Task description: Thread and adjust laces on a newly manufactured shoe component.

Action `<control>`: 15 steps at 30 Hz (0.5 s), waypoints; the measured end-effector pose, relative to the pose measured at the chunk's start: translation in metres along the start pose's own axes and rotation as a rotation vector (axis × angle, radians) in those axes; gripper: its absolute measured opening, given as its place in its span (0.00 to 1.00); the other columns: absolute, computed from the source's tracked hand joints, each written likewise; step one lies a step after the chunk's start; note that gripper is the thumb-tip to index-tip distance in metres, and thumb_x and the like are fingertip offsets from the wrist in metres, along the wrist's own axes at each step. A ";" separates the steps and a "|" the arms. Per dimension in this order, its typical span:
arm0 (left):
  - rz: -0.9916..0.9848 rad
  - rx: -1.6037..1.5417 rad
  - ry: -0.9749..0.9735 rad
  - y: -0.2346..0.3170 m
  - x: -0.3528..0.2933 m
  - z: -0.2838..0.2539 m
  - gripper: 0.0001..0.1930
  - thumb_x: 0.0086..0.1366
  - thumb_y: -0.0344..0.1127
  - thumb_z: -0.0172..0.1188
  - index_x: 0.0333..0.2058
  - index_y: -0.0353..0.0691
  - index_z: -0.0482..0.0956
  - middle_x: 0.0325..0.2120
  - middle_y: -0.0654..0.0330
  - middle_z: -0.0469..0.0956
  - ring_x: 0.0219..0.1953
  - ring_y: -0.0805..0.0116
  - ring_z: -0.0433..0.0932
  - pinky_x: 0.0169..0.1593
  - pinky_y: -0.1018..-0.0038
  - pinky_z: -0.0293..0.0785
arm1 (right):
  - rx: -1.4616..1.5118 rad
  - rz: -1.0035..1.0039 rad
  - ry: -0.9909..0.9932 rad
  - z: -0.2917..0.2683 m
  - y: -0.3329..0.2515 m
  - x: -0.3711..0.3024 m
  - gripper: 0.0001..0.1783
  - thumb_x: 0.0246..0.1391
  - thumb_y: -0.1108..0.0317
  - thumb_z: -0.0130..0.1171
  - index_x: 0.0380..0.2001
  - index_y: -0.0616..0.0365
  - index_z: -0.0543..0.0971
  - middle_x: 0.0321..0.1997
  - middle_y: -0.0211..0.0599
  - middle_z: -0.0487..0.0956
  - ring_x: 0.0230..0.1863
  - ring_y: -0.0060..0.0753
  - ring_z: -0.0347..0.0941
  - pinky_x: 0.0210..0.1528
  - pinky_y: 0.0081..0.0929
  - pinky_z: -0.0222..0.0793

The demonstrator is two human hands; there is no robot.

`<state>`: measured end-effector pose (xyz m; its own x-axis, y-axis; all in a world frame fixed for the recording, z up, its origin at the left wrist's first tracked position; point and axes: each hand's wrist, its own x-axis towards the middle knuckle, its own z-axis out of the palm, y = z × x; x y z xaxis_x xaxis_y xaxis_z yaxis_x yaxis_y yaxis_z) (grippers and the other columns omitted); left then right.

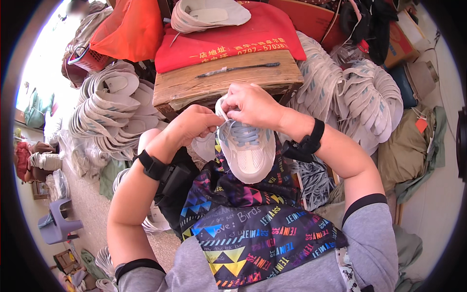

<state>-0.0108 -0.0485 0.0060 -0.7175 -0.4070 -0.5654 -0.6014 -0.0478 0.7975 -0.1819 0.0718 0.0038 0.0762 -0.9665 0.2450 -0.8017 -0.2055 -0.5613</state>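
Note:
A white and beige sneaker upper [250, 160] with a mesh toe and grey-blue laces [244, 136] is held above my lap, its toe toward me. My left hand [193, 125] pinches at the edge of the upper by the top of the lacing, seemingly on a lace end; the fingertips hide most of it. Curled over the opening of the upper, my right hand [254, 104] grips it near the collar, its fingertips close to those of my left hand. A patterned dark apron [262, 228] covers my lap beneath.
A wooden bench [224, 85] stands ahead, bearing a thin black tool [238, 70], a red cloth [272, 34] and stacked uppers [209, 14]. More stacked uppers flank it at left [104, 107] and right [372, 102]. A bundle of grey-blue laces [314, 182] lies right of my lap.

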 end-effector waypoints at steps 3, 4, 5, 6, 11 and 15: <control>-0.104 -0.170 -0.155 0.001 0.001 -0.009 0.10 0.59 0.37 0.64 0.23 0.38 0.78 0.16 0.68 0.70 0.18 0.79 0.66 0.21 0.80 0.59 | -0.060 0.013 0.023 0.001 -0.002 -0.001 0.05 0.44 0.65 0.61 0.27 0.47 0.83 0.30 0.34 0.75 0.38 0.40 0.74 0.42 0.41 0.67; -0.104 -0.253 -0.206 -0.001 0.002 -0.011 0.11 0.59 0.38 0.65 0.24 0.37 0.78 0.17 0.67 0.72 0.18 0.79 0.66 0.23 0.79 0.61 | -0.011 0.003 0.047 0.001 -0.002 -0.002 0.06 0.43 0.66 0.62 0.28 0.50 0.83 0.30 0.37 0.75 0.36 0.42 0.75 0.39 0.40 0.68; -0.107 -0.251 -0.210 -0.003 0.002 -0.010 0.11 0.59 0.38 0.65 0.24 0.37 0.78 0.17 0.67 0.72 0.18 0.79 0.66 0.23 0.79 0.61 | 0.038 -0.007 0.071 0.001 -0.001 -0.002 0.07 0.42 0.68 0.64 0.28 0.54 0.82 0.30 0.39 0.75 0.34 0.43 0.75 0.37 0.38 0.69; -0.065 -0.275 -0.161 -0.006 0.001 -0.009 0.11 0.61 0.37 0.64 0.24 0.38 0.77 0.17 0.68 0.71 0.17 0.80 0.65 0.20 0.80 0.58 | 0.040 -0.003 0.073 0.003 0.000 -0.002 0.07 0.42 0.68 0.64 0.28 0.54 0.82 0.30 0.39 0.75 0.34 0.43 0.75 0.37 0.38 0.69; 0.047 -0.169 -0.102 -0.009 0.005 -0.011 0.13 0.63 0.41 0.65 0.26 0.38 0.77 0.19 0.68 0.72 0.18 0.82 0.67 0.21 0.83 0.59 | 0.059 0.058 0.013 0.005 0.004 0.000 0.06 0.44 0.63 0.61 0.28 0.47 0.84 0.30 0.32 0.76 0.39 0.38 0.74 0.44 0.42 0.65; 0.025 -0.178 -0.126 -0.019 0.010 -0.004 0.16 0.62 0.45 0.66 0.26 0.37 0.78 0.19 0.68 0.73 0.18 0.82 0.67 0.21 0.83 0.60 | 0.062 0.087 -0.006 0.005 0.001 0.001 0.06 0.44 0.63 0.61 0.27 0.46 0.84 0.31 0.32 0.76 0.40 0.38 0.74 0.44 0.42 0.65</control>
<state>-0.0052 -0.0553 -0.0142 -0.7764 -0.2931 -0.5580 -0.5194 -0.2039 0.8298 -0.1802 0.0702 -0.0004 0.0120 -0.9820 0.1884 -0.7674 -0.1298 -0.6278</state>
